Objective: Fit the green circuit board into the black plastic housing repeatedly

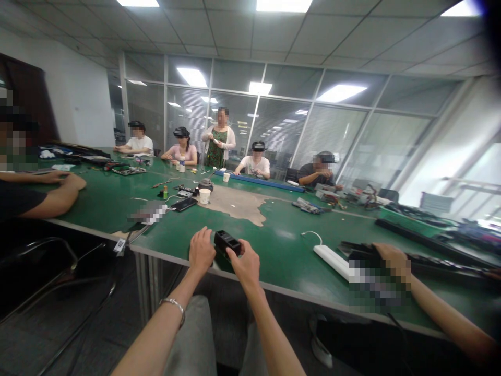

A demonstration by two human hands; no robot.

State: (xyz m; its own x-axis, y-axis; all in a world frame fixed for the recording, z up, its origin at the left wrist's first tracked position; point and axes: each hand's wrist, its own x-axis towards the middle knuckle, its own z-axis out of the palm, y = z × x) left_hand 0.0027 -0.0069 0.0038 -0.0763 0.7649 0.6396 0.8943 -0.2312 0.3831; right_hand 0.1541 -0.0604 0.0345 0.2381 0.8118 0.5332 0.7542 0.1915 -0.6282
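Observation:
A small black box-shaped device (227,241) is at the near edge of the green table, tilted, with lighter markings on its upper face. My right hand (246,261) grips its right end between thumb and fingers. Just left of the device, my left hand (202,250) rests at the table edge with its fingers bent and close together; what lies under them is hidden. A metal bracelet (174,309) circles my left wrist.
Beyond my hands, a paper cup (204,196) and a black phone-like slab (183,203) lie on the green table (168,235). A white power strip (332,262) is to the right, near another person's hand (393,261). Several people sit around the table.

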